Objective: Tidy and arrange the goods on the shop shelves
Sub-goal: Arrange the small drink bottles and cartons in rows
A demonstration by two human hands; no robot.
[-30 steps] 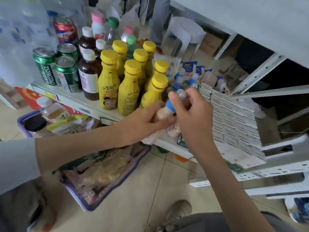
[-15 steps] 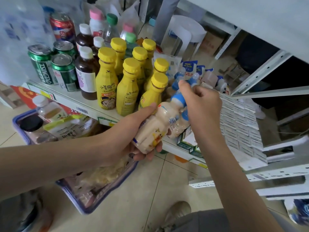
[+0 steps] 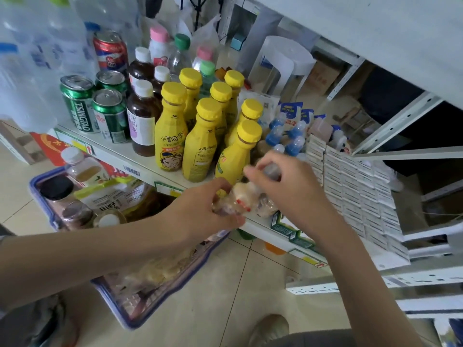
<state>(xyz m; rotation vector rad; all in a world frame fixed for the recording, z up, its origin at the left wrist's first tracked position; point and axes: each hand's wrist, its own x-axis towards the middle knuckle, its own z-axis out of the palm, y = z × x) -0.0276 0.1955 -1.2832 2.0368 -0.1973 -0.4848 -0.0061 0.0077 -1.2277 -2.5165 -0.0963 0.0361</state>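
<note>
**Both hands on the small cream bottles at the shelf lip**

Nearest you, a blue basket (image 3: 111,305) on the floor holds loose stock. Above it, your left hand (image 3: 200,211) has its fingers curled round the belly of the small cream bottles (image 3: 240,201). Your right hand (image 3: 293,189) pinches the cap end from above. The bottles are at the front edge of the shelf (image 3: 117,152), just right of the yellow bottles (image 3: 171,136). Blur stops me counting them or telling whether they touch the board.

They are probably light, thin plastic in a glossy wrap, so slippery and easy to dent. Grip the waist, not the cap, and steady the base as you set them down. Being narrow, they could tip into their neighbours.

Counts, going back:
- Yellow bottles: seven.
- Brown bottles (image 3: 142,123) with white caps: three.
- Green cans (image 3: 110,113): three.
- Red can (image 3: 110,50): one.
- Blue-capped small bottles (image 3: 295,145) behind your right hand: at least four, with more possibly hidden.
- White boxes (image 3: 350,176), stacked to the right: too small to count.
</note>
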